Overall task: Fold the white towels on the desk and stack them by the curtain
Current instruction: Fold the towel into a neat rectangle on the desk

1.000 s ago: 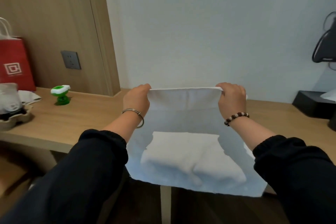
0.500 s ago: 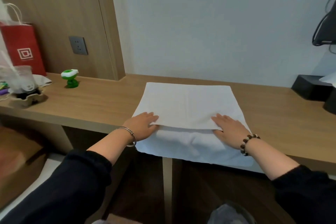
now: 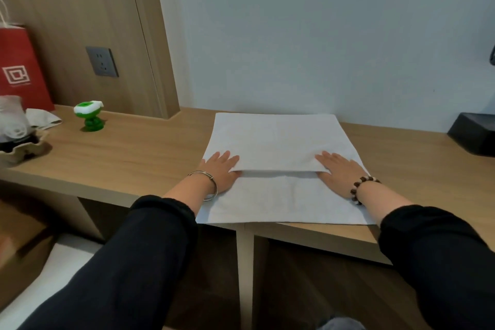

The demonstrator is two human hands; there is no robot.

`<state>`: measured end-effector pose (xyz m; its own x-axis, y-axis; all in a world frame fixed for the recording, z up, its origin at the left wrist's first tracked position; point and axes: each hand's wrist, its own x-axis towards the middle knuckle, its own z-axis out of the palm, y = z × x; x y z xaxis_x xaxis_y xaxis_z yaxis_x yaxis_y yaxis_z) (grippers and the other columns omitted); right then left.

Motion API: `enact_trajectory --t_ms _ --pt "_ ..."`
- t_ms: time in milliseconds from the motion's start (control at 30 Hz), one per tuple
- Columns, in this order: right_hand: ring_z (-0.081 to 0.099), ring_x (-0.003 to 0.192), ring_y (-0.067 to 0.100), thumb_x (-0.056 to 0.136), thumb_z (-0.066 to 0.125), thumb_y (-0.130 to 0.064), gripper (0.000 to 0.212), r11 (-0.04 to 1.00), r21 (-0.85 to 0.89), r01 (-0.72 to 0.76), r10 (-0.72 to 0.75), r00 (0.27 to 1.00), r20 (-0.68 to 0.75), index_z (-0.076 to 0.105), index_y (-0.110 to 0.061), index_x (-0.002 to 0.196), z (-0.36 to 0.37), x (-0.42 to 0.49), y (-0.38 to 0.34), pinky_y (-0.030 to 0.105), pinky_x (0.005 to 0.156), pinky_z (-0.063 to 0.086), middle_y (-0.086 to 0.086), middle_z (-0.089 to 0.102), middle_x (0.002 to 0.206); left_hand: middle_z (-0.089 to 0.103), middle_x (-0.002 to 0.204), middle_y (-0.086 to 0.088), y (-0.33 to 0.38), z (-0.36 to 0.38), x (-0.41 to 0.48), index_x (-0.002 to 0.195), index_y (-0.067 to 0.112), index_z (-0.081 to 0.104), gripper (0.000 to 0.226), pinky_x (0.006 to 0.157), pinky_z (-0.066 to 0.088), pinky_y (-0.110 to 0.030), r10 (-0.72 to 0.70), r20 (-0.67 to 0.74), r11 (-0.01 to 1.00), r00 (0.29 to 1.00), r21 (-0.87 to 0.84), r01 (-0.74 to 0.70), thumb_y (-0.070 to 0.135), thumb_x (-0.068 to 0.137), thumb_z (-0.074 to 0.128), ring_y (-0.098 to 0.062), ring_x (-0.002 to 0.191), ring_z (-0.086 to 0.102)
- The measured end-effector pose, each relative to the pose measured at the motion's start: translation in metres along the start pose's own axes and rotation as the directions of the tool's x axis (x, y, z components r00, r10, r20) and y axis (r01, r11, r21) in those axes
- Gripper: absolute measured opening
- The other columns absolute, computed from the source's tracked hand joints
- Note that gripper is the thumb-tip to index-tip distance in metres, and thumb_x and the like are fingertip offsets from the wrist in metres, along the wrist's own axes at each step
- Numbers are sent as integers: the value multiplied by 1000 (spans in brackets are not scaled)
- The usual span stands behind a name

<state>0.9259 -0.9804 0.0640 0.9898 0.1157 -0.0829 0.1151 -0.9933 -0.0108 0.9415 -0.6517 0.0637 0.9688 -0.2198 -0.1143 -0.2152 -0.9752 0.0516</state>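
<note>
A white towel (image 3: 278, 139) lies flat on the wooden desk (image 3: 134, 158), its far part doubled over so that a free edge runs across the middle. My left hand (image 3: 221, 170) rests flat on the left end of that edge, fingers straight and spread. At the right end my right hand (image 3: 338, 173) lies the same way. Both thumbs are hidden by the upper layer. The towel's near edge reaches the desk's front edge. No curtain is in view.
A green toy (image 3: 90, 116), a red paper bag (image 3: 20, 69) and a pulp tray with a plastic cup (image 3: 16, 139) stand at the desk's left. A black box (image 3: 474, 132) sits at the far right. A wall socket (image 3: 102, 61) is on the wood panel.
A second ago both hands held the towel's edge up in the air. The towel has since been laid down doubled over, and the hands now lie flat on it.
</note>
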Motion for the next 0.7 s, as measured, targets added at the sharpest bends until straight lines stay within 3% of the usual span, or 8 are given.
enact_trajectory --t_ms 167,267,333,367,433,600,700 --pt "5 147 16 103 27 -29 52 991 82 -108 104 993 46 12 -29 153 -8 4 -10 50 118 5 -7 4 160 6 160 4 8 -11 1 149 30 24 53 117 15 -46 -58 -61 988 996 -145 49 15 99 33 -20 146 7" --pt "36 135 24 94 39 -6 52 970 164 -181 195 978 -74 36 -21 144 -20 1 -12 48 114 21 3 38 149 14 159 1 12 -26 -5 143 26 37 61 114 24 -42 -108 -206 953 972 -301 42 -5 91 34 -22 145 16" --pt "56 107 31 92 38 -1 36 916 370 -152 263 926 -270 57 -10 121 -34 -3 -6 39 92 44 15 59 125 32 152 -5 12 -39 -9 137 20 48 57 108 31 -35 -86 -340 941 936 -338 -36 -9 90 32 -23 138 31" --pt "58 91 32 91 38 -1 30 880 456 -138 319 881 -349 62 -6 108 -42 -7 -3 36 76 47 19 64 111 41 146 -7 10 -46 -11 133 18 52 56 106 33 -34 -86 -398 935 914 -348 -63 -10 89 33 -25 132 38" --pt "54 76 30 91 39 -3 26 842 527 -116 394 799 -455 65 -5 95 -56 -15 1 32 62 39 21 65 96 52 133 -9 6 -57 -19 127 17 57 55 101 37 -34 -107 -486 932 868 -353 -83 -11 85 35 -26 123 46" --pt "57 78 33 89 41 -1 32 850 527 -6 388 685 -617 67 -10 103 -59 -48 -10 30 60 33 18 67 94 57 127 -10 3 -58 -49 122 8 60 57 97 29 -25 -34 -627 942 778 -280 -184 -19 80 34 -28 125 44" --pt "53 74 28 86 38 8 41 812 575 97 406 614 -677 66 -11 110 -48 -72 -20 27 61 32 15 67 91 55 131 -11 4 -47 -71 122 6 60 56 106 27 -30 -9 -657 937 754 -269 -224 -22 80 36 -30 133 39"
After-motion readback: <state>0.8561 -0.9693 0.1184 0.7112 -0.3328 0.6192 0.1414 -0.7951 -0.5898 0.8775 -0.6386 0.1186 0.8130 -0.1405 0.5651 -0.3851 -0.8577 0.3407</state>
